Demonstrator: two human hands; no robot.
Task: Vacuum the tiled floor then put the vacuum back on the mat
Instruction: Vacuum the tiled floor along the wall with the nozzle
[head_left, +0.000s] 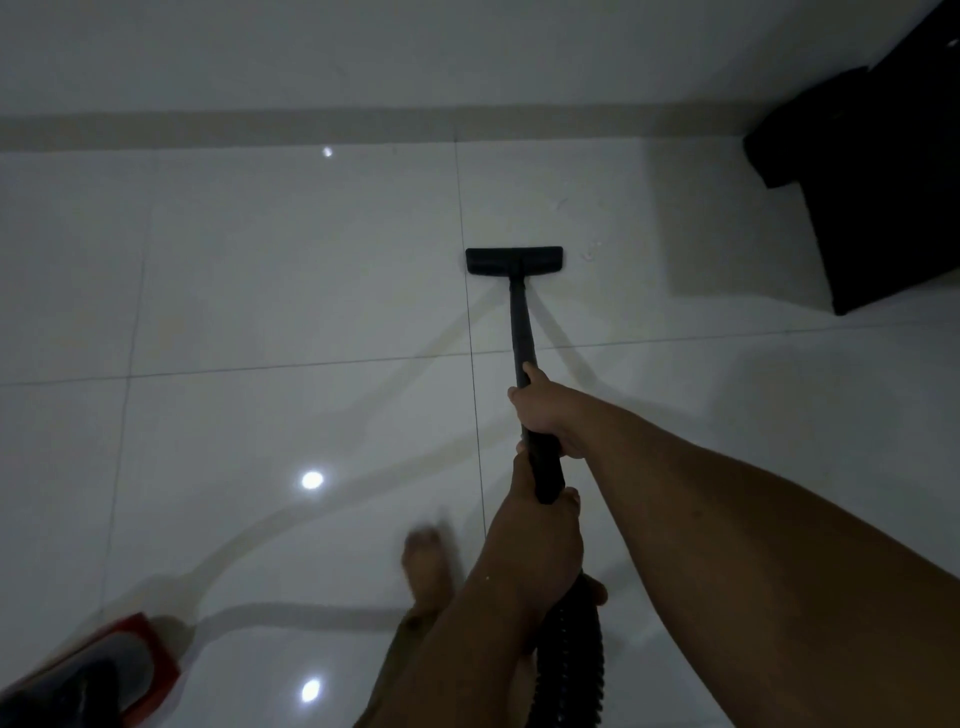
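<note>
Both your hands are wrapped tight around the wand (523, 332), right hand (543, 410) above left hand (540, 512), and the head (514, 260) sits flat on the floor (260, 286) near the far wall. The hose (574, 654) hangs by your bare foot (428, 566), so you could trip. A push to the right could bump the dark box (872, 208).

Black vacuum wand (521, 322), glossy white floor (260, 270) (grey grout grid).
</note>
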